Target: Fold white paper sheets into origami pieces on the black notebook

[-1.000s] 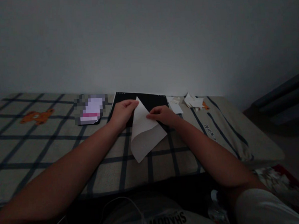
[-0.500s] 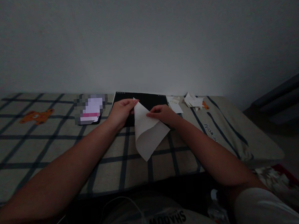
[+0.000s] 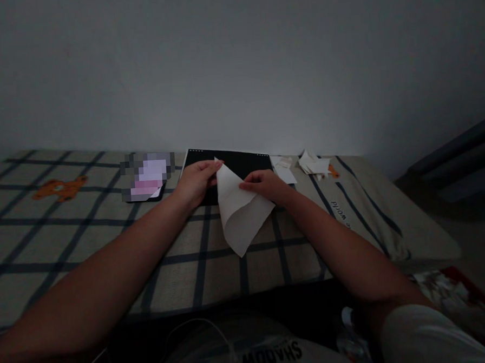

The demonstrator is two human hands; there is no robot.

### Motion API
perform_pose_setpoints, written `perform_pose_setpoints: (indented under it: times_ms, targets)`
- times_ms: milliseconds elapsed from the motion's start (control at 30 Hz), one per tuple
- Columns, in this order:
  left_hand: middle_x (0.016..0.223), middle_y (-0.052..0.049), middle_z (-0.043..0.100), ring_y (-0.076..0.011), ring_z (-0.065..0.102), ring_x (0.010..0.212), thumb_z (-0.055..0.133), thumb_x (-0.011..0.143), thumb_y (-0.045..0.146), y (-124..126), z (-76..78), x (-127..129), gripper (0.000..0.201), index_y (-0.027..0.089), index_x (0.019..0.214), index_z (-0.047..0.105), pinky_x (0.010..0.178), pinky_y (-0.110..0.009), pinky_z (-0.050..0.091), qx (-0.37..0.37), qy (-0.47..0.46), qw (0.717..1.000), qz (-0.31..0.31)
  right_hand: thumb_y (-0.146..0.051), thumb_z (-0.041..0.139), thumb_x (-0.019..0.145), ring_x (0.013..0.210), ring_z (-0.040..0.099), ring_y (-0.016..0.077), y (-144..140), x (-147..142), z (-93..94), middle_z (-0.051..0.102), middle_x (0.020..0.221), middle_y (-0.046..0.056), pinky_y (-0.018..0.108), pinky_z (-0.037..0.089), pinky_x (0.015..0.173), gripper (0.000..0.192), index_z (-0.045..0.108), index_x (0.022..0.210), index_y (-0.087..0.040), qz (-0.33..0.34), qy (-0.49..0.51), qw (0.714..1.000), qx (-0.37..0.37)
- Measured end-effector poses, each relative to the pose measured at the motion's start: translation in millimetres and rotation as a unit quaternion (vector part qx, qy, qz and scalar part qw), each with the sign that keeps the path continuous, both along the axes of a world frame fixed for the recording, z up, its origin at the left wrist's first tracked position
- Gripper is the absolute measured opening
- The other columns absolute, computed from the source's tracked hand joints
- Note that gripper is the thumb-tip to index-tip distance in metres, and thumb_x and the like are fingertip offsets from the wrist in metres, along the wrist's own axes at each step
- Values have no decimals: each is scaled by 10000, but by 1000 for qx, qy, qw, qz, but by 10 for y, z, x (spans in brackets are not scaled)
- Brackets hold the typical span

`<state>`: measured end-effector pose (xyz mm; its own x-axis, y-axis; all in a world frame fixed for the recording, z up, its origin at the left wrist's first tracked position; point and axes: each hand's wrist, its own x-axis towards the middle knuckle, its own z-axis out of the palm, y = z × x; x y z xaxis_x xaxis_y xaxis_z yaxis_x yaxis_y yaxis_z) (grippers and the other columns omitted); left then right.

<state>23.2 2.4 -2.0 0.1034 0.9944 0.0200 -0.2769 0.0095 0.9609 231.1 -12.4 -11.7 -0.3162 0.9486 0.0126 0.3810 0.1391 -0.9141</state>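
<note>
- The left hand [image 3: 194, 181] is pinching the top corner of the paper [image 3: 242, 211] between thumb and fingertips, its grip pressed together on the sheet's upper tip.
- The right hand [image 3: 267, 184] is resting on the paper's right edge, fingers laid flat and close together; whether the thumb is tucked under the sheet, I cannot tell.
- The paper is lying folded over itself between the two grips, partly lifted and curling, with its pointed lower corner hanging toward the person, below and between both hands.
- Its long axis is running from the left grip's pinch at the top down to that lower point, slanting a little to the right.
- Both hands are touching the sheet; the left is holding the far tip, the right is sitting nearer the fold's middle.
- Just behind the grips a black pad [image 3: 241, 162] is lying flat on the bed [image 3: 86, 233], partly covered by the hands and paper.
- Right of the right grip, paper scraps [image 3: 315, 164] are lying near the wall; left of the left grip, a phone [image 3: 147, 178] is lying on the checked cover.
</note>
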Motion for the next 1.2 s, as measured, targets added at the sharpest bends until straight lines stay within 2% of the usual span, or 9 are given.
perform_pose_setpoints:
  times_ms: [167, 333, 400, 600, 867, 1033, 1133, 1200]
  targets:
    - [757, -50, 686, -139, 609, 685, 802, 643, 375, 2, -14, -2, 242, 170, 732, 707, 591, -228, 501, -8, -4, 1000, 19, -457, 704, 714, 627, 522, 114, -13, -11, 19, 649, 748, 27, 247, 373, 570, 321, 688, 806, -150, 6, -12, 1000, 20]
    - [888, -69, 718, -172, 640, 787, 764, 678, 392, 4, -51, 10, 264, 175, 825, 730, 642, -259, 520, 60, 43, 994, 86, -444, 720, 704, 643, 538, 118, -23, -17, 18, 659, 767, 28, 250, 388, 583, 313, 686, 807, -151, 16, -1, 999, 27]
    - [909, -69, 720, -173, 647, 806, 761, 681, 370, -4, -40, 13, 261, 174, 851, 728, 658, -264, 524, 65, 36, 993, 94, -435, 722, 702, 651, 548, 122, -29, -19, 26, 667, 779, 32, 253, 397, 590, 307, 686, 812, -150, 13, 4, 1000, 22]
    - [849, -70, 709, -165, 650, 762, 735, 705, 353, -46, 39, 23, 242, 152, 834, 696, 638, -255, 527, 19, -1, 998, 65, -442, 717, 711, 669, 569, 130, -51, -14, 67, 687, 801, 42, 256, 406, 597, 309, 701, 830, -157, 7, -13, 1000, 12]
    - [824, -63, 702, -172, 664, 773, 675, 758, 367, -53, 56, 19, 205, 171, 817, 665, 634, -245, 535, 11, -1, 996, 90, -462, 715, 713, 653, 566, 122, -59, -20, 66, 694, 797, 39, 247, 399, 581, 328, 716, 843, -161, 12, -15, 1000, 22]
    - [853, -62, 704, -166, 658, 771, 683, 763, 412, -40, 69, -40, 275, 167, 888, 684, 643, -253, 551, 18, 27, 999, 34, -464, 709, 720, 651, 561, 124, -36, 16, 50, 691, 793, 39, 249, 393, 576, 323, 717, 836, -162, -12, -22, 999, 31]
    - [827, -71, 704, -164, 647, 738, 760, 696, 393, -23, 39, -60, 294, 146, 845, 703, 646, -262, 556, 19, 69, 997, -7, -464, 709, 721, 660, 566, 130, -23, 45, 45, 693, 814, 52, 254, 401, 579, 335, 712, 859, -158, -33, -16, 999, 29]
    - [783, -69, 701, -160, 636, 703, 775, 676, 358, -20, 21, -57, 255, 143, 796, 711, 636, -261, 552, 22, 88, 996, -3, -471, 713, 718, 662, 567, 132, -23, 52, 48, 694, 819, 56, 256, 402, 575, 342, 709, 857, -159, -39, -16, 999, 30]
